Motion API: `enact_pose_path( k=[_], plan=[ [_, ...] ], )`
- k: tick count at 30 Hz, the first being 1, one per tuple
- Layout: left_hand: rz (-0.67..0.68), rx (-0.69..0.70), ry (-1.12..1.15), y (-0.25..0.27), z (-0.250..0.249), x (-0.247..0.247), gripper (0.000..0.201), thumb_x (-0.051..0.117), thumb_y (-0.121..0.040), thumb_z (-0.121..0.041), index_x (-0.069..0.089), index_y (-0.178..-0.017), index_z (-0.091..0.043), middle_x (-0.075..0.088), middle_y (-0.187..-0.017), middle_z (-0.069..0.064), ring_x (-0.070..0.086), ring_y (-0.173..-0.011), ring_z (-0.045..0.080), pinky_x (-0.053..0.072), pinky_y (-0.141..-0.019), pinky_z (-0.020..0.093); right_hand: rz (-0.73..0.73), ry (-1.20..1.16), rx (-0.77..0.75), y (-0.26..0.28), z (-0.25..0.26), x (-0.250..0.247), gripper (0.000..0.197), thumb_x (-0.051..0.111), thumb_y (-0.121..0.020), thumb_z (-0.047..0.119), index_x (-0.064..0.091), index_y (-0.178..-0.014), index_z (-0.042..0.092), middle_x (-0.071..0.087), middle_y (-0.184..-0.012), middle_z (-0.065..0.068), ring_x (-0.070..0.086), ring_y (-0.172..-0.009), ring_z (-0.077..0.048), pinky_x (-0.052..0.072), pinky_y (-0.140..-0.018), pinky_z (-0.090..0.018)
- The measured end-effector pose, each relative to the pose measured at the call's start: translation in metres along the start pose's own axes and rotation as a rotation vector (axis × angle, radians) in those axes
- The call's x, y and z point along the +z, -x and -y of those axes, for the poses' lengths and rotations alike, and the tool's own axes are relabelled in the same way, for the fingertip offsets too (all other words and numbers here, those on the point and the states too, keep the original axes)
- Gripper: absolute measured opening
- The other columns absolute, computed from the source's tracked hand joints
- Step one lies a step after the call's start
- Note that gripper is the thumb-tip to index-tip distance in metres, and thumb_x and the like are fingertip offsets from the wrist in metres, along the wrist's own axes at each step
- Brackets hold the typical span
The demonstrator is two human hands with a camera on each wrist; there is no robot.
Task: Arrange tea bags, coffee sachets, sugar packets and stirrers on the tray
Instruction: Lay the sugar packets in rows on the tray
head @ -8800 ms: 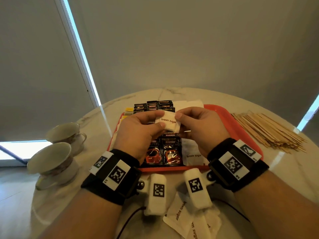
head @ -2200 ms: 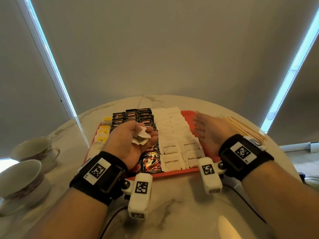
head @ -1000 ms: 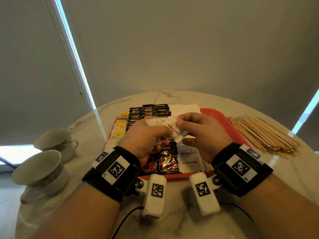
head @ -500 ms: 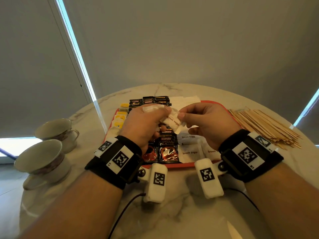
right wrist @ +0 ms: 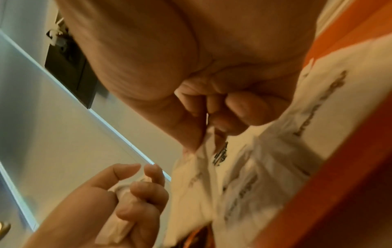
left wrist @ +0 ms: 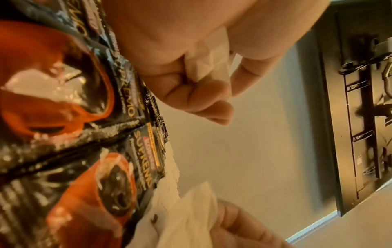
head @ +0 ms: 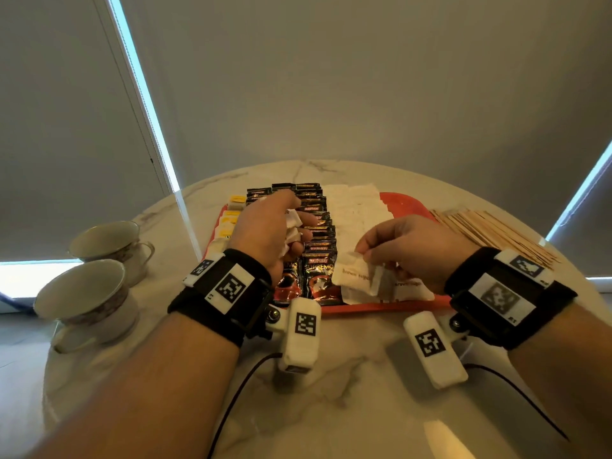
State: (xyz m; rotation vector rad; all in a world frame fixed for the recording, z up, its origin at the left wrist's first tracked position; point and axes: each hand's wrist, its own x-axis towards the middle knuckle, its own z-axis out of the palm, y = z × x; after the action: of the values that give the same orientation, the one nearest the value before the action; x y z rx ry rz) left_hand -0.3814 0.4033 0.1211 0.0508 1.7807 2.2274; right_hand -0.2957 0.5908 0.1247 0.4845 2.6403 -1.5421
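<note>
Marble, pale and veined, is the bench [head: 347,385] under your forearms. Just past its near stretch lies the red tray [head: 381,308], its near rim in front of your wrists.

Your right hand [head: 417,250] hovers low over the tray's near end, its grip pinching the top corner of one brown sugar packet [head: 356,276] between thumb and fingertips; the packet hangs down onto the white sugar packets [head: 357,207] already laid there, just right of the black coffee sachets [head: 319,276].

Your left hand [head: 265,233] is raised over the coffee columns, its grip curled round a crumpled wad of spare sugar packets [head: 291,231]; the left wrist view shows the paper bunched between palm and fingers [left wrist: 203,100].

At the tray's left edge runs a line of yellow-tagged tea bags [head: 231,215]. The tray's far right corner is bare red. On the bench to the right, off the tray, lies the pile of wooden stirrers [head: 493,231]. Two teacups [head: 89,293] stand at your left.
</note>
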Motion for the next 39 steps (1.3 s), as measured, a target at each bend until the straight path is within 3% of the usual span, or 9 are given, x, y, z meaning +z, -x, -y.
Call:
enact_pose_path(
  k=[4, 8, 14, 17, 20, 24, 28, 32, 39],
  plan=[
    [0.006, -0.029, 0.016, 0.002, -0.001, 0.0, 0.008, 0.057, -0.097, -0.015, 0.063, -0.101, -0.011, 0.072, -0.072, 0.006, 0.058, -0.053, 0.013, 0.04, -0.041, 0.022, 0.051, 0.13, 0.045, 0.004, 0.003, 0.001, 0.021, 0.067, -0.091, 0.002, 0.081, -0.087, 0.017, 0.072, -0.07, 0.004, 0.059, -0.05, -0.003, 0.048, -0.048, -0.021],
    [-0.006, -0.037, 0.003, 0.001, 0.0, 0.001, 0.008, 0.057, -0.098, -0.014, 0.062, -0.104, -0.012, 0.072, -0.078, 0.008, 0.058, -0.052, 0.013, 0.04, -0.04, 0.022, 0.014, 0.285, 0.032, 0.004, 0.003, 0.003, 0.02, 0.069, -0.092, 0.013, 0.081, -0.085, 0.027, 0.078, -0.088, 0.007, 0.073, -0.088, -0.016, 0.061, -0.082, -0.035],
    [-0.007, -0.051, -0.01, -0.001, 0.002, 0.002, 0.015, 0.059, -0.098, -0.015, 0.063, -0.112, -0.01, 0.072, -0.077, 0.007, 0.059, -0.051, 0.012, 0.041, -0.042, 0.022, -0.054, 0.287, -0.01, 0.007, 0.003, 0.002, 0.017, 0.071, -0.093, 0.018, 0.081, -0.088, 0.031, 0.075, -0.094, 0.009, 0.069, -0.099, -0.019, 0.059, -0.08, -0.034],
    [-0.003, -0.057, -0.016, -0.002, 0.002, 0.002, 0.017, 0.06, -0.098, -0.016, 0.063, -0.113, -0.01, 0.073, -0.079, 0.007, 0.06, -0.053, 0.011, 0.042, -0.043, 0.022, -0.098, 0.25, -0.06, 0.011, 0.004, 0.001, 0.011, 0.073, -0.091, 0.024, 0.08, -0.086, 0.031, 0.075, -0.09, 0.01, 0.069, -0.091, -0.014, 0.053, -0.066, -0.022],
    [-0.002, -0.061, -0.025, 0.0, 0.002, 0.002, 0.013, 0.06, -0.098, -0.017, 0.063, -0.109, -0.011, 0.073, -0.081, 0.007, 0.059, -0.054, 0.011, 0.042, -0.043, 0.023, -0.027, 0.167, -0.05, 0.017, 0.004, 0.006, 0.01, 0.073, -0.091, 0.024, 0.08, -0.084, 0.026, 0.076, -0.076, 0.005, 0.065, -0.063, -0.011, 0.053, -0.057, -0.024],
    [-0.001, -0.052, -0.041, 0.002, 0.002, 0.003, 0.012, 0.06, -0.098, -0.017, 0.063, -0.107, -0.01, 0.073, -0.079, 0.006, 0.06, -0.052, 0.011, 0.042, -0.042, 0.023, 0.02, 0.103, 0.014, 0.017, 0.0, 0.016, 0.014, 0.069, -0.09, 0.014, 0.08, -0.082, 0.016, 0.074, -0.069, -0.006, 0.065, -0.06, -0.018, 0.06, -0.073, -0.04],
    [-0.006, -0.056, -0.041, 0.002, 0.002, 0.003, 0.012, 0.061, -0.097, -0.017, 0.063, -0.107, -0.01, 0.074, -0.08, 0.006, 0.06, -0.055, 0.012, 0.043, -0.044, 0.023, 0.022, 0.111, 0.028, 0.017, 0.002, 0.014, 0.014, 0.07, -0.091, 0.017, 0.082, -0.082, 0.015, 0.077, -0.078, -0.011, 0.068, -0.065, -0.02, 0.062, -0.076, -0.041],
    [0.005, -0.056, -0.008, 0.004, 0.001, 0.004, 0.01, 0.057, -0.097, -0.014, 0.062, -0.105, -0.011, 0.073, -0.078, 0.007, 0.059, -0.053, 0.013, 0.042, -0.042, 0.023, 0.017, 0.167, 0.0, 0.019, 0.007, 0.016, 0.014, 0.071, -0.09, 0.02, 0.082, -0.082, 0.019, 0.077, -0.076, -0.003, 0.066, -0.062, -0.012, 0.061, -0.071, -0.034],
    [0.077, -0.092, 0.024, 0.008, -0.001, 0.004, 0.016, 0.042, -0.097, -0.011, 0.055, -0.105, -0.007, 0.077, -0.082, 0.015, 0.057, -0.053, 0.017, 0.039, -0.04, 0.022, 0.09, 0.322, 0.021, 0.017, 0.01, 0.018, 0.017, 0.068, -0.087, 0.027, 0.082, -0.078, 0.022, 0.076, -0.072, 0.005, 0.068, -0.069, -0.011, 0.061, -0.086, -0.042]
  ],
)
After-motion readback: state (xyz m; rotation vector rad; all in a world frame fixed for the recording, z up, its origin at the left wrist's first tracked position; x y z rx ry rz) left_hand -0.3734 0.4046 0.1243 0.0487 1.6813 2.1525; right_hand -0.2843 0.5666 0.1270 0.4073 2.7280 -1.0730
